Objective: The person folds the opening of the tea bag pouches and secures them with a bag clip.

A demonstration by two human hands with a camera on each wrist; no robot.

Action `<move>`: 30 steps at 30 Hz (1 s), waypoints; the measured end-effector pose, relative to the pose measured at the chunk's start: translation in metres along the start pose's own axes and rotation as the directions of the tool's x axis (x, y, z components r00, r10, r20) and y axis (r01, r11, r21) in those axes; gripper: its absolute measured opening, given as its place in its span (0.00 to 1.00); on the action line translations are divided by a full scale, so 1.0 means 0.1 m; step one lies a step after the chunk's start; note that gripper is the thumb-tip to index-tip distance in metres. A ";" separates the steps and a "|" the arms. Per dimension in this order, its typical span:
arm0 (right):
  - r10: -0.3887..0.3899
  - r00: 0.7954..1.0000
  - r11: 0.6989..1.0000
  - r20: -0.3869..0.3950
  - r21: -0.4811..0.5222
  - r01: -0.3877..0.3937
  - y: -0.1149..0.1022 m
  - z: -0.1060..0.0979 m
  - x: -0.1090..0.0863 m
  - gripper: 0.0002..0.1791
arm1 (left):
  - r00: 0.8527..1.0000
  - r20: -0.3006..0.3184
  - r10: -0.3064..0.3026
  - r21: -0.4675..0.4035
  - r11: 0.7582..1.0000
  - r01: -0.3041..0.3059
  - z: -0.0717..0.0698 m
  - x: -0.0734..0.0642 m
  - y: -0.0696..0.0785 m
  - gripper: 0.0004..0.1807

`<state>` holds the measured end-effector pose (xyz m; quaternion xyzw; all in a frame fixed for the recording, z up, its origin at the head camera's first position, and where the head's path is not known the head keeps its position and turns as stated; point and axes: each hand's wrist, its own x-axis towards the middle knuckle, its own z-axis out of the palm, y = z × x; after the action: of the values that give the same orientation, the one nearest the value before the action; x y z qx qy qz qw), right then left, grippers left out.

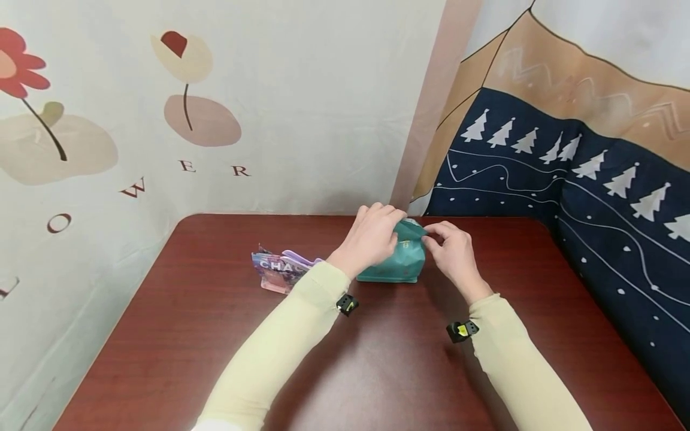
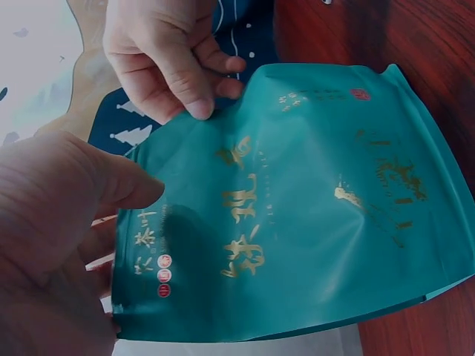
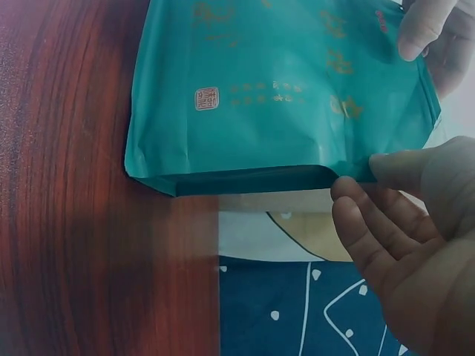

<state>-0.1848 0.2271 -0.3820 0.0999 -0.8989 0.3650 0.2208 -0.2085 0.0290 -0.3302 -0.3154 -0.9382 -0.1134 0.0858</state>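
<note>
A teal tea bag [image 1: 405, 257] with gold lettering stands upright on the table near its back edge. My left hand [image 1: 372, 236] grips the bag's top at the left, thumb on the front face and fingers behind. At the top right corner my right hand [image 1: 451, 248] pinches the bag's edge between thumb and fingertips. In the left wrist view the teal bag's front [image 2: 297, 200] bulges, with small red seals near its top. The right wrist view shows the folded side of the bag [image 3: 245, 180] and the right thumb pressed on its edge.
Left of the teal bag lies a small purple and pink printed pouch [image 1: 275, 278], with a light purple strip-like item [image 1: 297, 258] against it. The dark red wooden table [image 1: 215, 359] meets a patterned cloth backdrop [image 1: 323, 120] at the back.
</note>
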 end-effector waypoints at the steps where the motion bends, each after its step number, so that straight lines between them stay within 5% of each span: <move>1: 0.002 1.000 1.000 0.002 -0.001 -0.002 0.00 0.01 0.00 0.08 | 1.000 -0.004 -0.002 0.002 1.000 0.002 0.01 0.00 0.00 0.21; 16: -0.014 0.999 1.000 -0.032 -0.023 0.013 0.02 0.05 0.00 0.07 | 1.000 -0.023 -0.002 -0.019 1.000 0.002 0.06 0.00 -0.03 0.18; 30: -0.110 0.988 0.993 -0.105 -0.063 0.104 0.02 0.06 -0.01 0.06 | 0.999 -0.043 0.007 -0.114 0.993 -0.012 0.03 -0.01 -0.05 0.17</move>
<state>-0.1859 0.2245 -0.3874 0.1218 -0.8890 0.3317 0.2913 -0.2111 0.0258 -0.3341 -0.3220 -0.9266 -0.1730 0.0880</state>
